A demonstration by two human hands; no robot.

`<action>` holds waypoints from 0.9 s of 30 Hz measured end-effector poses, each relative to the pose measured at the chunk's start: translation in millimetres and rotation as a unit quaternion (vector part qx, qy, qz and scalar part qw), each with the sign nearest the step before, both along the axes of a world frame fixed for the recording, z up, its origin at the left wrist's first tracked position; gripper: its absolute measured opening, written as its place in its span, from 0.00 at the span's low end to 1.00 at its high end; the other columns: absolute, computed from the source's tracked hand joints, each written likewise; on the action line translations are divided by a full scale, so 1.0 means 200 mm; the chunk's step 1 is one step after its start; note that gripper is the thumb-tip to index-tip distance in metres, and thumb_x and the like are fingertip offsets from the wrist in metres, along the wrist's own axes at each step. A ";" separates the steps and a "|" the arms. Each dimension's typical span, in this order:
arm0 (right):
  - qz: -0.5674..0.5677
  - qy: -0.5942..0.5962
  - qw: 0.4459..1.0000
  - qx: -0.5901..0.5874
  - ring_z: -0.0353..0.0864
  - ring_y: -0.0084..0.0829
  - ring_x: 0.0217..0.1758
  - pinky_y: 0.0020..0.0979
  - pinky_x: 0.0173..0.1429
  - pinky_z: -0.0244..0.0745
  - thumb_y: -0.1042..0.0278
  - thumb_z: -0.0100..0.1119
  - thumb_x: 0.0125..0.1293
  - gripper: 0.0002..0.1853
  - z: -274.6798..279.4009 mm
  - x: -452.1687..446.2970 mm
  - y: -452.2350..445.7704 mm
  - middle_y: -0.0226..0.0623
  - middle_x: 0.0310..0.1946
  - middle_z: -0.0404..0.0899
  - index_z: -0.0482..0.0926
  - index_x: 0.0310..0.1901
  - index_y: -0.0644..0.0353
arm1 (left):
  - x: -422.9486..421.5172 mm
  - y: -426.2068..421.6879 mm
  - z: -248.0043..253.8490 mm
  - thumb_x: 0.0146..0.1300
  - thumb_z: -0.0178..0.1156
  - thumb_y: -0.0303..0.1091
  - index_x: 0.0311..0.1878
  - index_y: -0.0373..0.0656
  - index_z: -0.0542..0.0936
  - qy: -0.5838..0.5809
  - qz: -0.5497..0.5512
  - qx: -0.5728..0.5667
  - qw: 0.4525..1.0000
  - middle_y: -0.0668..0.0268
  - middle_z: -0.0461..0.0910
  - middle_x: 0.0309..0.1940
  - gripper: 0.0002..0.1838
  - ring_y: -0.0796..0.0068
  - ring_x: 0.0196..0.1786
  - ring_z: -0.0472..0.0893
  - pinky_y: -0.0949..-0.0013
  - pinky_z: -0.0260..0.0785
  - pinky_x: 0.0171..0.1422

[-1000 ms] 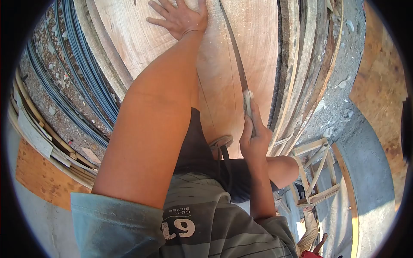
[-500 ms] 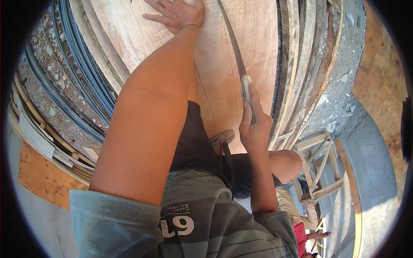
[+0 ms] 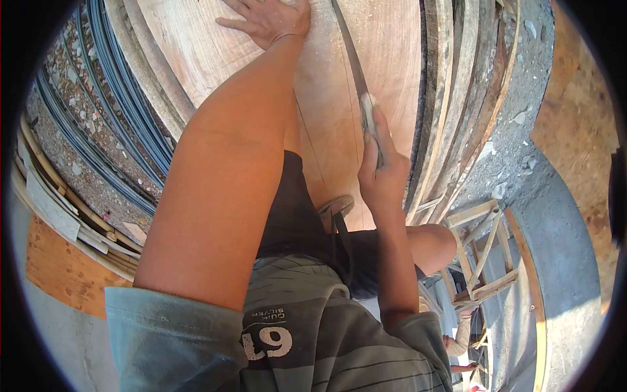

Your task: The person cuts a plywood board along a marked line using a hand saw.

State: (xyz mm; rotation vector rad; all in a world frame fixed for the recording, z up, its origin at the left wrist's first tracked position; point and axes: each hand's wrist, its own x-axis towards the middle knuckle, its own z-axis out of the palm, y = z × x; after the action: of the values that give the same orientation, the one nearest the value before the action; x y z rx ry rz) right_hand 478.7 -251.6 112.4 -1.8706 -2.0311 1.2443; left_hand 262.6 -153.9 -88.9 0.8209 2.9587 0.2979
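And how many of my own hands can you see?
2: your left hand, spread on the board, partly cut off by the picture's top edge; your right hand, gripping the saw handle.

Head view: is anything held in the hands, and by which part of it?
The right hand holds the saw by its handle. The left hand lies spread on the board, with nothing seen in its grip.

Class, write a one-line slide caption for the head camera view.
Left hand spread on a wooden board, right hand gripping a long-bladed hand tool, with weathered planks alongside.
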 end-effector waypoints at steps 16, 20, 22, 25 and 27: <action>0.019 0.011 0.999 0.029 0.86 0.42 0.24 0.37 0.33 0.77 0.76 0.58 0.76 0.26 -0.04 0.03 0.00 0.56 0.25 0.82 0.77 0.74 0.57 | 0.00 0.01 -0.02 0.70 0.59 0.65 0.82 0.51 0.70 0.012 -0.009 -0.003 1.000 0.49 0.57 0.86 0.43 0.46 0.88 0.53 0.26 0.39 0.86; 0.034 -0.002 0.998 0.048 0.86 0.38 0.24 0.35 0.32 0.77 0.82 0.58 0.74 0.28 0.15 0.24 -0.22 0.54 0.25 0.82 0.76 0.75 0.60 | 0.00 0.00 -0.03 0.70 0.59 0.64 0.82 0.52 0.69 0.018 -0.006 -0.002 1.000 0.49 0.58 0.86 0.43 0.46 0.87 0.54 0.26 0.39 0.86; 0.024 -0.013 1.000 -0.007 0.85 0.42 0.22 0.38 0.32 0.77 0.78 0.58 0.76 0.26 0.04 0.12 -0.06 0.56 0.24 0.81 0.77 0.74 0.58 | 0.00 0.01 -0.03 0.70 0.59 0.64 0.82 0.52 0.69 0.017 -0.008 -0.004 1.000 0.49 0.58 0.85 0.43 0.46 0.87 0.54 0.26 0.39 0.86; 0.015 0.017 1.000 0.018 0.81 0.48 0.21 0.41 0.32 0.76 0.71 0.58 0.78 0.24 -0.26 -0.21 0.28 0.56 0.23 0.80 0.79 0.73 0.54 | 0.01 0.01 -0.01 0.71 0.59 0.64 0.83 0.52 0.69 0.014 -0.010 -0.008 1.000 0.49 0.58 0.85 0.42 0.46 0.87 0.54 0.26 0.39 0.86; 0.005 0.035 0.999 0.019 0.80 0.49 0.21 0.42 0.32 0.76 0.69 0.58 0.78 0.23 -0.30 -0.28 0.34 0.56 0.23 0.80 0.79 0.73 0.53 | -0.02 0.01 -0.01 0.71 0.59 0.64 0.83 0.52 0.69 0.018 -0.009 -0.012 1.000 0.49 0.58 0.85 0.42 0.46 0.87 0.54 0.26 0.39 0.86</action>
State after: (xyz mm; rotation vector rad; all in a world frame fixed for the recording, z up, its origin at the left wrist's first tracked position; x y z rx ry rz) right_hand 421.8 -183.2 52.1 -1.7760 -2.0176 1.2453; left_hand 258.0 -151.0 -90.6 0.8592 2.9806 0.2491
